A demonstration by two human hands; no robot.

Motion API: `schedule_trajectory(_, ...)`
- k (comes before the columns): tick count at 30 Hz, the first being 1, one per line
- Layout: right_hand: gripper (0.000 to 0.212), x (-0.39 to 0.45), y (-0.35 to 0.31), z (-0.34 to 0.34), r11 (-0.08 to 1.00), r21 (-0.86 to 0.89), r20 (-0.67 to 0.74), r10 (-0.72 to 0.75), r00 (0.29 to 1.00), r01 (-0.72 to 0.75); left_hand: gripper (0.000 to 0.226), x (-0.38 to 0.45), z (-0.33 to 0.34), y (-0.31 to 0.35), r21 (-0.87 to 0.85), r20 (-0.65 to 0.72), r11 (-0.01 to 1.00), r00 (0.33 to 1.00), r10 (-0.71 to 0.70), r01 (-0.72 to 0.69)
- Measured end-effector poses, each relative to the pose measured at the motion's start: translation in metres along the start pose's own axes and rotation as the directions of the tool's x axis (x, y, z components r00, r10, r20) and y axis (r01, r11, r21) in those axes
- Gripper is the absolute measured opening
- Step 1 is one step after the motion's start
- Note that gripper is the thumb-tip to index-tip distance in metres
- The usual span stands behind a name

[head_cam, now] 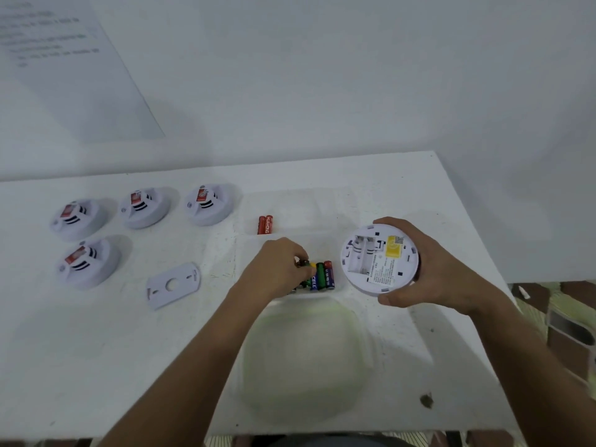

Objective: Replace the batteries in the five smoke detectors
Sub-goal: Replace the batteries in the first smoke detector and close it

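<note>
White plastic fills my right hand (429, 272) — I grip the fifth smoke detector (380, 259) by its rim, thumb curled under the near edge, its back turned up so the empty battery bay (363, 255) and a yellow label (394, 250) show. My left hand (274, 269) reaches into the near tray (338, 293), fingertips pinching one battery (303, 263) from the cluster of green, blue and red batteries (322, 276) lying there. Just beyond, two orange batteries (265, 224) lie side by side in the far tray (303, 204). A detached mounting plate (173, 284) lies flat on the white table (96, 350) to my left, and past it four smoke detectors (142, 208) sit face up, three in a row and one nearer.
</note>
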State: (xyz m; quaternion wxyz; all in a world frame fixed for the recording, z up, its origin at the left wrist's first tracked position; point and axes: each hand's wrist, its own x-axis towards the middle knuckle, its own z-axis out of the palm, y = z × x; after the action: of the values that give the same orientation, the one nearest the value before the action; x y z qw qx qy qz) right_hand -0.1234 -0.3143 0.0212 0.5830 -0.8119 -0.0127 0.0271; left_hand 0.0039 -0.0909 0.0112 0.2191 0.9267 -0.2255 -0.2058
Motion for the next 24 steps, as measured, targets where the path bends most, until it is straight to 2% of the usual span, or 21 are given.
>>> schedule_trajectory(4,0.094,0.003,-0.001,-0.001,0.999,0.021,0.035,-0.026,0.999,0.025,0.019,-0.01,-0.001,0.005,-0.08,-0.089,0.997,0.996,-0.014,0.007)
schedule_trajectory(6,0.095,0.007,-0.002,-0.001,0.999,0.02,0.055,-0.034,0.998,0.033,0.01,-0.019,-0.007,0.011,-0.171,-0.222,0.985,0.975,-0.026,-0.013)
schedule_trajectory(9,0.095,0.013,-0.003,-0.001,0.998,0.018,0.089,-0.057,0.994,0.056,0.009,-0.037,-0.021,0.03,-0.338,-0.467,0.932,0.883,-0.043,-0.133)
schedule_trajectory(12,0.094,0.019,-0.006,0.002,0.996,0.031,0.103,-0.081,0.991,0.078,0.012,-0.052,-0.027,0.051,-0.428,-0.579,0.855,0.815,-0.01,-0.294)
schedule_trajectory(14,0.093,0.023,-0.008,0.004,0.995,0.029,0.102,-0.096,0.99,0.094,0.013,-0.058,-0.021,0.057,-0.385,-0.607,0.853,0.793,0.054,-0.353)
schedule_trajectory(17,0.092,0.026,-0.01,0.006,0.993,0.044,0.092,-0.117,0.989,0.113,0.012,-0.061,-0.005,0.053,-0.229,-0.638,0.884,0.749,0.18,-0.407)
schedule_trajectory(21,0.092,0.029,-0.01,0.012,0.992,0.06,0.074,-0.117,0.99,0.113,0.006,-0.056,0.009,0.035,0.133,-0.665,0.883,0.62,0.416,-0.449)
schedule_trajectory(22,0.092,0.03,-0.01,0.013,0.992,0.062,0.066,-0.118,0.991,0.114,0.006,-0.054,0.011,0.03,0.178,-0.658,0.87,0.602,0.453,-0.459)
schedule_trajectory(24,0.093,0.032,-0.01,0.017,0.991,0.066,0.05,-0.12,0.991,0.117,0.009,-0.052,0.01,0.022,0.133,-0.647,0.859,0.613,0.454,-0.495)
